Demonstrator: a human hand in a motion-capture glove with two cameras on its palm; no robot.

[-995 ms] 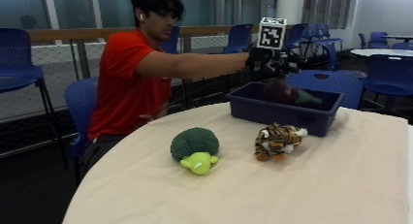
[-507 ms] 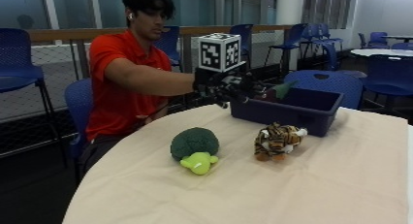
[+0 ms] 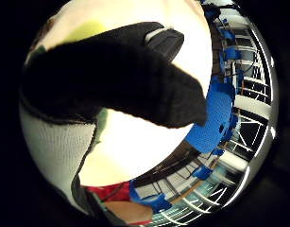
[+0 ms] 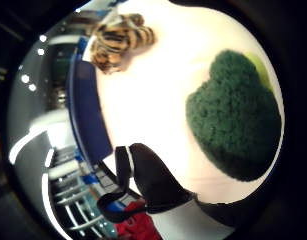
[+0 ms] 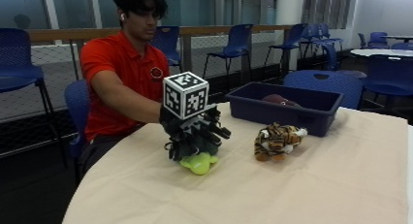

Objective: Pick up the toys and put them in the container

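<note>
While the right hand (image 5: 194, 136) hovers over the green turtle toy (image 5: 198, 162) with fingers spread (nothing gripped), next: close, carry to the blue container (image 5: 293, 107).

We watch from across the tabletop (image 5: 271, 185), facing the seated person. Both palm cameras ride the hand (image 5: 194, 134), looking down at close range; the thumb-side one shares the green turtle toy (image 4: 235, 122) and tiger toy (image 4: 118, 42) with us.
</note>
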